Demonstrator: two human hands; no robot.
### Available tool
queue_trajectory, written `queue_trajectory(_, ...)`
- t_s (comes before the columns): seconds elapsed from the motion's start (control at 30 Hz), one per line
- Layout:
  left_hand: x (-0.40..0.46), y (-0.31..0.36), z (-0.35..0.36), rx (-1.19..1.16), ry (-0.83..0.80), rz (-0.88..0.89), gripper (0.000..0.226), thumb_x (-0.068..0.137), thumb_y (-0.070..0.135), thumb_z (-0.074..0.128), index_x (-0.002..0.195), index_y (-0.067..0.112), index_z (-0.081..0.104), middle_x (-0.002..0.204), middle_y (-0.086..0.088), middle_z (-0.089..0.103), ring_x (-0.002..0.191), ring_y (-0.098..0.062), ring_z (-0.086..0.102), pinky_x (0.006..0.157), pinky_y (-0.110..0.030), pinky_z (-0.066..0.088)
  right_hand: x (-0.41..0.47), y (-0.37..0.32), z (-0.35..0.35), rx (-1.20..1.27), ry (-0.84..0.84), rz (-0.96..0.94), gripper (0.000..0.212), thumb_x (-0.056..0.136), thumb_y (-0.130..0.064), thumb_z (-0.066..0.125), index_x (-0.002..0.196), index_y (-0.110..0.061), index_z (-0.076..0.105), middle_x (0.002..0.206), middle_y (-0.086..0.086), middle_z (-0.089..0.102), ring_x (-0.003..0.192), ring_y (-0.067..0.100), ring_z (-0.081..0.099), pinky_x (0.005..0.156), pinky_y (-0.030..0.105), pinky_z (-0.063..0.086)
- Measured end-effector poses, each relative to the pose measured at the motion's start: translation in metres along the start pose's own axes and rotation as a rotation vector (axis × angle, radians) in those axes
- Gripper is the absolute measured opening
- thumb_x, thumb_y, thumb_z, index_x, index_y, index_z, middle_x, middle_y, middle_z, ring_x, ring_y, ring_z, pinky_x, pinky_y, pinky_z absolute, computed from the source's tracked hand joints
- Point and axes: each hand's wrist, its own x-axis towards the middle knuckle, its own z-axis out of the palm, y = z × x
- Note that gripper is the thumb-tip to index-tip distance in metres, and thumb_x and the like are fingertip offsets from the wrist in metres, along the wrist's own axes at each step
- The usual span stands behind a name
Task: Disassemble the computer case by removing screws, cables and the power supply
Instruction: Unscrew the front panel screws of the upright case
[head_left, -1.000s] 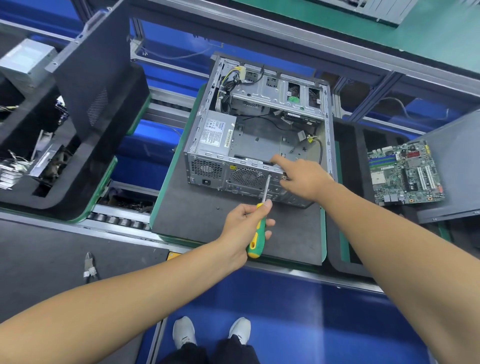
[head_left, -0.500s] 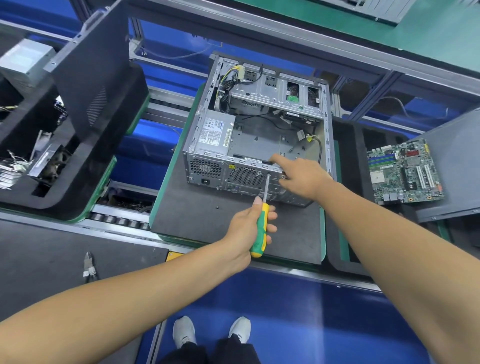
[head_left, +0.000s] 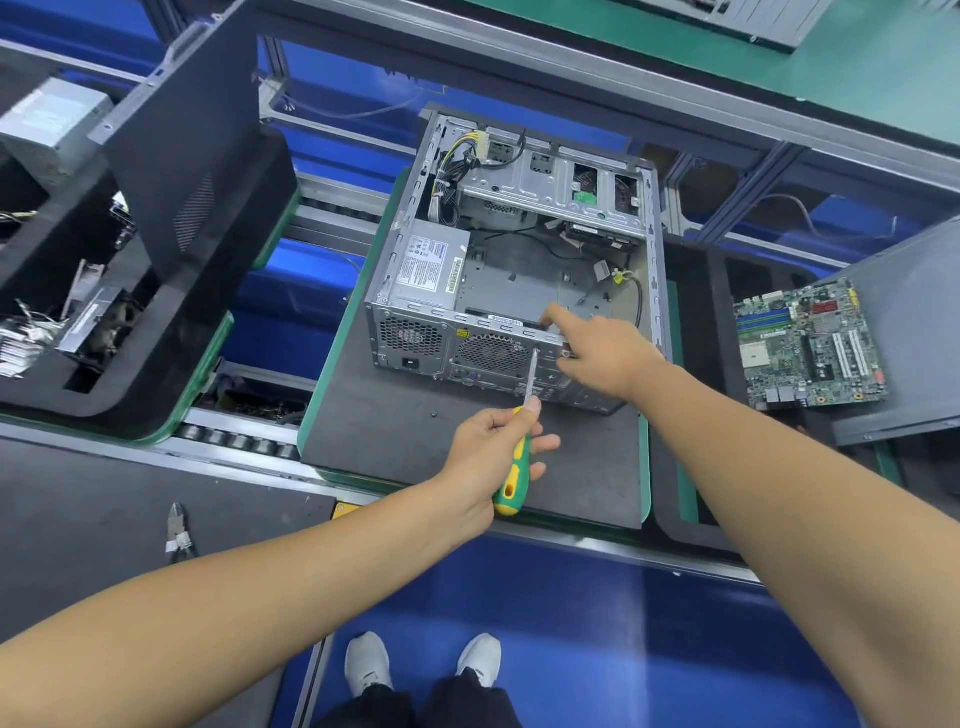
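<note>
An open grey computer case (head_left: 519, 270) lies on a dark mat (head_left: 395, 436), its rear panel facing me. The power supply (head_left: 431, 270) sits in its near-left corner, with a bundle of cables (head_left: 457, 156) behind it. My left hand (head_left: 493, 447) grips a green and yellow screwdriver (head_left: 514, 473), whose tip touches the rear panel beside the fan grille (head_left: 493, 353). My right hand (head_left: 602, 353) rests on the top rear edge of the case, index finger stretched out, other fingers curled over the edge.
A loose motherboard (head_left: 808, 345) lies on a grey panel at the right. A black side panel (head_left: 182, 150) leans on a tray of parts at the left. Side cutters (head_left: 176, 530) lie on the near bench. A small screw (head_left: 434, 414) sits on the mat.
My left hand has shifted its hold on the screwdriver handle, and the shaft stays at the rear panel. My right hand has hardly moved.
</note>
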Motion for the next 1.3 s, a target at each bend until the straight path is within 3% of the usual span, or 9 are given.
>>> queue_trajectory(0.17, -0.002, -0.001, -0.003, 0.073, -0.036, -0.001, 0.039, 0.102, 0.049, 0.055, 0.113, 0.013, 0.067, 0.094, 0.003, 0.080, 0.088, -0.012, 0.077, 0.057, -0.024, 0.057, 0.000, 0.001, 0.001, 0.008, -0.005, 0.008, 0.039, 0.086, -0.024, 0.057, 0.115, -0.035, 0.033, 0.057, -0.003, 0.053, 0.053, 0.016, 0.051, 0.048, 0.030, 0.031)
queue_trajectory(0.27, 0.001, 0.009, -0.006, 0.100, -0.069, -0.017, 0.039, 0.108, 0.047, 0.044, 0.120, 0.018, 0.066, 0.097, -0.002, 0.080, 0.077, -0.010, 0.075, 0.055, -0.024, 0.055, 0.001, 0.001, 0.002, 0.002, -0.008, 0.010, 0.037, 0.086, -0.024, 0.057, 0.112, -0.034, 0.032, 0.059, -0.003, 0.054, 0.054, 0.016, 0.052, 0.049, 0.031, 0.032)
queue_trajectory(0.43, 0.009, 0.028, 0.002, 0.132, -0.116, -0.011, 0.036, 0.103, 0.047, 0.055, 0.117, 0.014, 0.054, 0.089, -0.005, 0.072, 0.057, -0.013, 0.059, 0.043, -0.025, 0.042, 0.002, 0.002, 0.003, -0.006, -0.001, 0.010, 0.036, 0.086, -0.026, 0.057, 0.110, -0.032, 0.031, 0.062, -0.006, 0.053, 0.055, 0.015, 0.050, 0.050, 0.032, 0.032)
queue_trajectory(0.6, 0.029, 0.049, 0.020, 0.117, -0.113, 0.032, 0.019, 0.105, 0.029, 0.059, 0.109, 0.012, 0.050, 0.076, -0.005, 0.053, 0.048, -0.012, 0.047, 0.040, -0.022, 0.042, 0.002, 0.003, 0.002, 0.001, 0.004, 0.002, 0.035, 0.085, -0.028, 0.057, 0.107, -0.033, 0.030, 0.061, -0.005, 0.051, 0.054, 0.013, 0.048, 0.049, 0.031, 0.029)
queue_trajectory(0.8, 0.045, 0.048, 0.033, 0.038, -0.041, -0.027, 0.021, 0.102, 0.030, 0.063, 0.107, 0.009, 0.065, 0.063, 0.003, 0.066, 0.041, -0.006, 0.050, 0.044, -0.026, 0.054, 0.003, 0.004, 0.004, 0.007, 0.006, 0.001, 0.035, 0.084, -0.028, 0.056, 0.108, -0.032, 0.031, 0.063, -0.006, 0.052, 0.056, 0.015, 0.047, 0.051, 0.033, 0.029)
queue_trajectory(0.97, 0.049, 0.039, 0.038, 0.013, 0.027, 0.029, 0.019, 0.102, 0.027, 0.064, 0.105, 0.008, 0.065, 0.061, 0.004, 0.067, 0.039, -0.007, 0.047, 0.041, -0.021, 0.047, 0.002, 0.003, 0.004, 0.018, 0.012, -0.015, 0.034, 0.087, -0.032, 0.054, 0.113, -0.033, 0.033, 0.061, -0.005, 0.052, 0.060, 0.024, 0.053, 0.055, 0.035, 0.033)
queue_trajectory(1.3, 0.054, 0.028, 0.024, 0.039, -0.036, 0.066, 0.015, 0.103, 0.026, 0.061, 0.107, 0.012, 0.063, 0.062, 0.002, 0.059, 0.040, -0.008, 0.037, 0.038, -0.020, 0.038, 0.000, 0.001, 0.000, -0.006, -0.002, -0.018, 0.039, 0.088, -0.029, 0.053, 0.123, -0.036, 0.035, 0.060, -0.005, 0.051, 0.056, 0.017, 0.050, 0.057, 0.035, 0.037)
